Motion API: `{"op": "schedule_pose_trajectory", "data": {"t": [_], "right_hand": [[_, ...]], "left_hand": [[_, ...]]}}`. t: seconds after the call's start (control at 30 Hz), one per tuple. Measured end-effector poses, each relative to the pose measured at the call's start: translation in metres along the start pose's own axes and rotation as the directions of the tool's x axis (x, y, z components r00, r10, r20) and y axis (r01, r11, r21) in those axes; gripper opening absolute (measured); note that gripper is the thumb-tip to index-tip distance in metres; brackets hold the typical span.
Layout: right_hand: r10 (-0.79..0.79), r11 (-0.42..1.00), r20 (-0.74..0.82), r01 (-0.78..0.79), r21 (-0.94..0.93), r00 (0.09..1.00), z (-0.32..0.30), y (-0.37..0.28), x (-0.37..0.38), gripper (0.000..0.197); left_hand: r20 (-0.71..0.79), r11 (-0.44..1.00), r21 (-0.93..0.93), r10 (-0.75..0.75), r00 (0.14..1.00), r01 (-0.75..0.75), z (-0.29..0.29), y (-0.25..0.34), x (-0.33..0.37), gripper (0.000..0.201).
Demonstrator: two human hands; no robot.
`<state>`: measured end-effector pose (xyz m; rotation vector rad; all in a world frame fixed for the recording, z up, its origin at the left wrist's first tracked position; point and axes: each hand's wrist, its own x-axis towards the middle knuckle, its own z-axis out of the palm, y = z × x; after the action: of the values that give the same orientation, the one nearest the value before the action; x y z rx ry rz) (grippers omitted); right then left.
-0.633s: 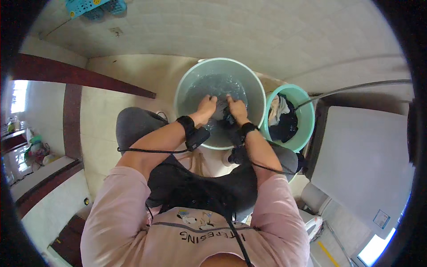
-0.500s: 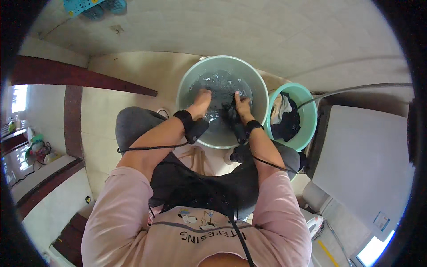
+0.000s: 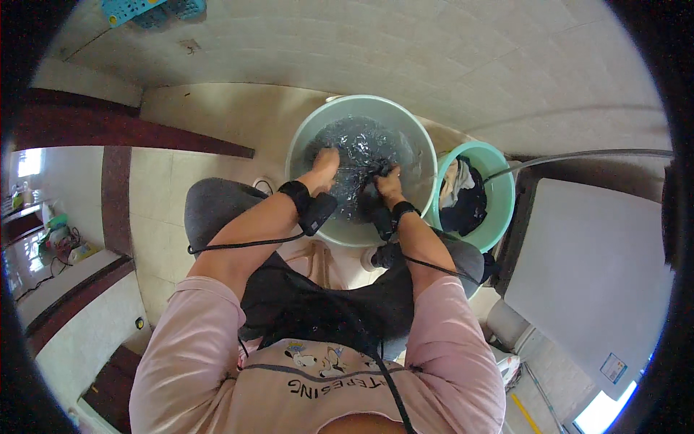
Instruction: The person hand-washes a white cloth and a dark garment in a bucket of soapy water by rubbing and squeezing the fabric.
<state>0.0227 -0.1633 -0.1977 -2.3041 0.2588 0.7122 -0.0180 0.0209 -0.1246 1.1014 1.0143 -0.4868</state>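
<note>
A large pale green basin [image 3: 426,137] holds greyish, rippling water, and both my hands are inside it. On the right side of the basin, my right hand [image 3: 390,182] is closed around a bunched wet black cloth [image 3: 372,173]. Part of the cloth hangs down toward the basin's near side. My left hand [image 3: 327,165] is curled at the water's left side. Its fingertips are hidden by the hand and the dark water, so what they grip is unclear. A black strap with a small box sits on each wrist.
A smaller mint-green bucket [image 3: 506,199] with dark and light clothes [image 3: 466,199] touches the basin's right side. Beyond it stands a white-lidded appliance [image 3: 585,282], with a grey hose [image 3: 578,157] nearby. My knees flank the basin. A tiled wall rises behind it; a dark red frame [image 3: 130,130] lies left.
My right hand has turned inward and closed, bunching the black cloth higher between my hands. My left hand has shifted slightly left and down. The view has tilted a little.
</note>
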Motion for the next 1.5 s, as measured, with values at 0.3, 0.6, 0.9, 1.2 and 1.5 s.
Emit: {"op": "schedule_pose_trajectory", "data": {"t": [0.3, 0.6, 0.9, 1.2, 1.5], "right_hand": [[-0.228, 0.829, 0.589, -0.163, 0.536, 0.775, -0.071, -0.118, -0.064, 0.051], [-0.258, 0.873, 0.482, -0.011, 0.487, 0.838, -0.058, -0.141, -0.085, 0.045], [-0.109, 0.982, 0.043, 0.114, -0.149, 0.993, -0.05, -0.114, -0.06, 0.054], [-0.128, 0.985, 0.021, 0.129, -0.115, 0.992, -0.028, -0.03, -0.005, 0.065], [-0.316, 0.932, 0.568, 0.361, 0.037, 0.759, 0.001, -0.016, -0.016, 0.048]], "left_hand": [[0.172, 0.965, -0.246, -0.051, 0.984, 0.093, -0.001, 0.013, 0.029, 0.041], [0.23, 0.953, -0.028, 0.299, 0.926, -0.301, 0.001, 0.003, 0.02, 0.034], [-0.06, 0.913, 0.369, 0.213, 0.975, -0.177, 0.037, -0.001, -0.023, 0.046], [-0.253, 0.929, 0.29, 0.307, 0.917, -0.231, 0.012, 0.002, 0.0, 0.048], [-0.14, 0.988, 0.103, 0.126, 0.982, -0.112, 0.019, 0.022, -0.015, 0.035]]}}
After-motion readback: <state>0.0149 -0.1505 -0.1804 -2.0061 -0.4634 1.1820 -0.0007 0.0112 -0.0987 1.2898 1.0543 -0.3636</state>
